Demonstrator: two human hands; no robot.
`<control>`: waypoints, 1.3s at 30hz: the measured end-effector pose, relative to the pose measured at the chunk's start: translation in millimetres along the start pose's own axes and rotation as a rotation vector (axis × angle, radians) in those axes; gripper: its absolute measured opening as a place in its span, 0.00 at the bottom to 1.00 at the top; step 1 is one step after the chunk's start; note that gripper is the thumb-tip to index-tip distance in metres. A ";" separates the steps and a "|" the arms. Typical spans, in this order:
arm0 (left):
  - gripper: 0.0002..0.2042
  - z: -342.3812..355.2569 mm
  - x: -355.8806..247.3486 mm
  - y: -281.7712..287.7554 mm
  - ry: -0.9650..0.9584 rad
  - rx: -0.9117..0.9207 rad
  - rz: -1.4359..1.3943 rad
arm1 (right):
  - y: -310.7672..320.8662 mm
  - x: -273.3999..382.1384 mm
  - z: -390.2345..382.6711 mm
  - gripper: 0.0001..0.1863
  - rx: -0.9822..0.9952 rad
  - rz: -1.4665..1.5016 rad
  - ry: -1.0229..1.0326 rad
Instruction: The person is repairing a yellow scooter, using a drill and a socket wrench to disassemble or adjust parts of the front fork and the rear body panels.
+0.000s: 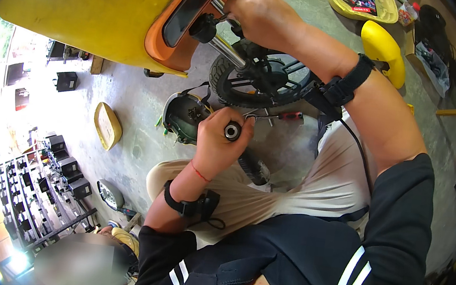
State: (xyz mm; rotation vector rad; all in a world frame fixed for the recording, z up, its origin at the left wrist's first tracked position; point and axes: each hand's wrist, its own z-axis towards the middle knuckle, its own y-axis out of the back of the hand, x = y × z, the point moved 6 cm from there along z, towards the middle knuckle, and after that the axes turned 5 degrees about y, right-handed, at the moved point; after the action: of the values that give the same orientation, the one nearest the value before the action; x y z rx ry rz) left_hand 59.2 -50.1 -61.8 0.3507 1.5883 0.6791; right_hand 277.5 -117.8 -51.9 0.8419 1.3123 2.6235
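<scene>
Because its fingertips are hidden, whether the curled right hand [266, 19] grips the shiny silver metal tube [218, 5] beside it cannot be told; below, the left hand [216, 145] wraps around a black, metal-ended cylinder [232, 127].

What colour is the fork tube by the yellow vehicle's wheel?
Shiny silver: the fork tube shows best in the head view.

The grey floor [145, 95] carries an upturned helmet [174, 120], a red-handled tool [291, 116] near it, a yellow basin [389, 12], a curved panel [378, 41], a shallow yellow shell [107, 127] and a black box [66, 81].
</scene>
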 end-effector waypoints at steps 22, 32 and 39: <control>0.10 1.0 0.5 -2.0 0.027 0.017 -0.028 | -18.0 -22.6 8.7 0.10 0.212 0.409 -0.434; 0.10 3.3 -4.2 6.9 -0.039 -0.038 0.033 | -16.3 -34.8 1.0 0.11 0.051 0.124 -0.217; 0.10 12.0 15.5 42.5 0.079 -0.162 -0.002 | 45.5 -55.9 -38.9 0.14 0.405 0.767 -0.610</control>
State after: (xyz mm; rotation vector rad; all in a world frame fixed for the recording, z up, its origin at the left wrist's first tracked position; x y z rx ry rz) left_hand 61.7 -5.3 -48.5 0.2042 1.5953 0.8228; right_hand 312.1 -191.5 -60.1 2.3701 1.5335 2.1559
